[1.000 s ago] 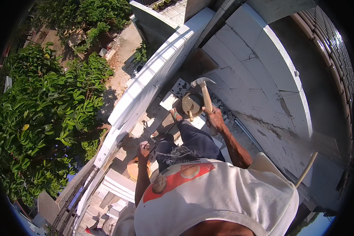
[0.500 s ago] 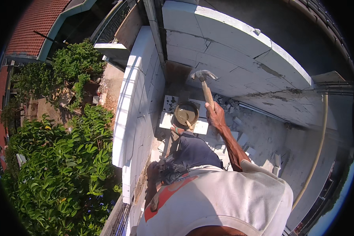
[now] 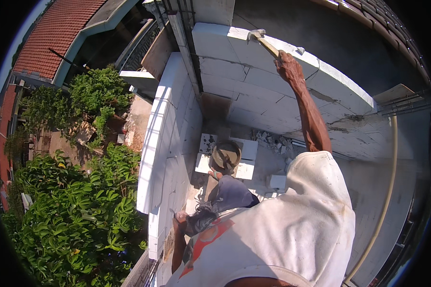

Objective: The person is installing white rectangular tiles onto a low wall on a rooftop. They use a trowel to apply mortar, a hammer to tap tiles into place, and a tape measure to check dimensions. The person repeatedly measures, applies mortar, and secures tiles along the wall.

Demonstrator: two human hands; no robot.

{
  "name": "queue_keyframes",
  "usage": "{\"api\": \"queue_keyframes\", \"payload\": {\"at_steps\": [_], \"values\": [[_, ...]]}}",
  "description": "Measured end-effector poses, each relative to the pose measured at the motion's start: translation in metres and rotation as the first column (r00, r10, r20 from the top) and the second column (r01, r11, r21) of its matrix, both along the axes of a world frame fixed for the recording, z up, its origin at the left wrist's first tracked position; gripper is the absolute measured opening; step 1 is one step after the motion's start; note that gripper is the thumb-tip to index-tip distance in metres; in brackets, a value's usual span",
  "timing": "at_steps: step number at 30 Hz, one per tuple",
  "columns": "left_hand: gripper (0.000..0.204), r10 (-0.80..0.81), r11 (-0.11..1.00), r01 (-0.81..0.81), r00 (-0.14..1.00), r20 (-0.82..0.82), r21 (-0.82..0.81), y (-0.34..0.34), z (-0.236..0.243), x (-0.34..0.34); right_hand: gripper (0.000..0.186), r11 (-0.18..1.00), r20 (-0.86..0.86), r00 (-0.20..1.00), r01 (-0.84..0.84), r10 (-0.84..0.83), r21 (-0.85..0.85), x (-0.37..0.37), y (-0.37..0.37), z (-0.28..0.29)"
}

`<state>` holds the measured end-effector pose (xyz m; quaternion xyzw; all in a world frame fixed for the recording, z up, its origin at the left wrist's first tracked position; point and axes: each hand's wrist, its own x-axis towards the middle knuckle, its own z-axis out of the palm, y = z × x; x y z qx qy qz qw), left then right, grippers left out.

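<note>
My right hand [image 3: 290, 69] grips the wooden handle of a claw hammer [image 3: 255, 35], held high with its head over the top edge of the white block wall [image 3: 244, 67]; I cannot tell whether it touches the blocks. A small chunk [image 3: 300, 49] sits on that edge. Low at the left, my left hand [image 3: 179, 220] is curled beside my trousers and the other white wall [image 3: 167, 95]; what it holds is unclear. Below me a round bucket [image 3: 225, 155] of grey mix with a trowel in it rests among white blocks [image 3: 247, 148], near my foot.
Block rubble [image 3: 273, 141] lies along the wall's base. A brown board [image 3: 215, 105] is in the far corner. A long pale pole [image 3: 388, 186] stands at the right, near metal bars [image 3: 402, 105]. Over the left wall are trees [image 3: 76, 205] and a red tiled roof [image 3: 57, 43].
My right hand and the hammer have risen from above the bucket to the wall's top edge. The view has turned, bringing the red roof into sight at the left.
</note>
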<state>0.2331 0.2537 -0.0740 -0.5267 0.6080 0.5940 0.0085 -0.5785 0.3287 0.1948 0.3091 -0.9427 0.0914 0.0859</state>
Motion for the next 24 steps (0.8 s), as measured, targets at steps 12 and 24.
{"api": "queue_keyframes", "payload": {"at_steps": [12, 24], "values": [[0.030, 0.036, 0.936, 0.069, 0.956, 0.291, -0.345, 0.061, 0.024, 0.031, 0.048, 0.976, -0.071, 0.976, -0.198, 0.205, 0.096, -0.075, -0.023, -0.055], [0.049, 0.057, 0.985, -0.105, 0.947, 0.316, 0.139, 0.112, 0.006, 0.034, 0.052, 0.928, -0.312, 0.876, -0.323, 0.367, 0.184, -0.055, 0.003, -0.006]]}}
